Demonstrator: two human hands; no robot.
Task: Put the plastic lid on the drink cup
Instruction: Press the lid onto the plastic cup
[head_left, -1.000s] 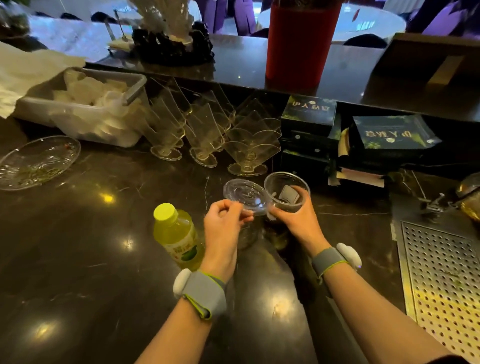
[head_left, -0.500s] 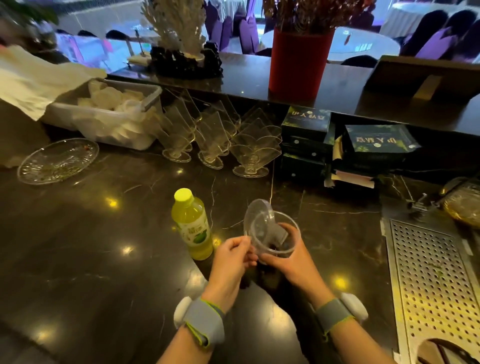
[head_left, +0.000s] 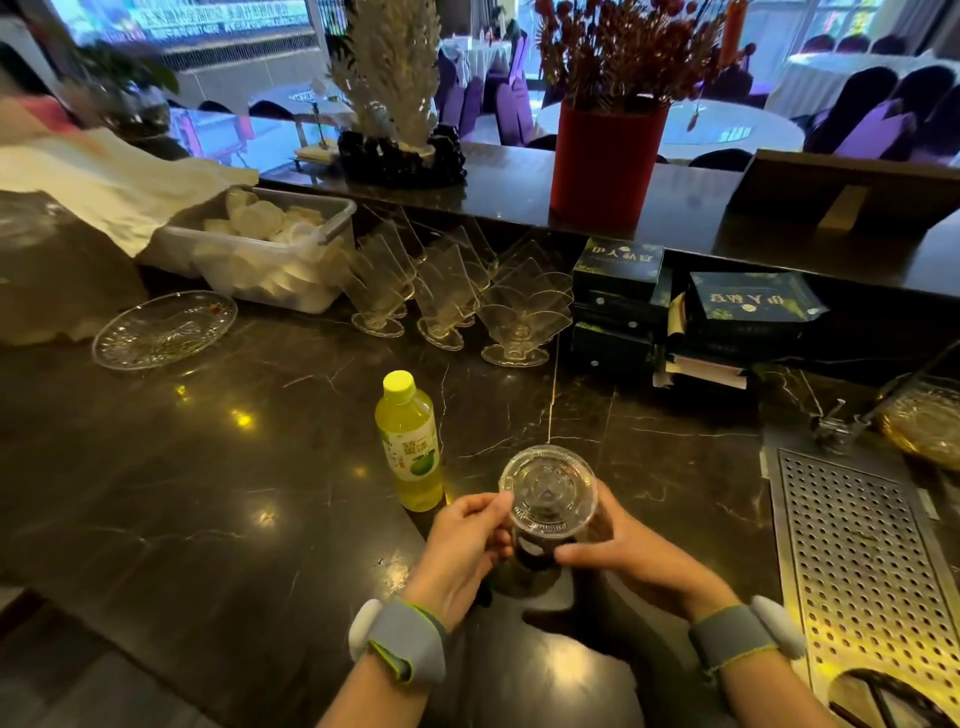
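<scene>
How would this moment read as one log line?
step: lid seating | lid: atop cup | left hand: at rim | right hand: holding cup

Lid (head_left: 548, 488) apparently on cup (head_left: 540, 545); bottle (head_left: 410, 441) just left.

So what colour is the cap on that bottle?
Bright yellow-green, on the bottle of pale yellow drink; the head view shows it.

I see a glossy dark stone counter (head_left: 208, 493) with pale veins, mirroring the ceiling lights. The plastic lid (head_left: 548, 491) and drink cup (head_left: 540, 551) are clear, smooth plastic. Beside them the bottle (head_left: 410, 441) is shiny translucent plastic with a matt yellow cap. At right lies a perforated metal drain grate (head_left: 857, 571), brushed and dull. The plate (head_left: 163, 330) looks like cut glass.
</scene>
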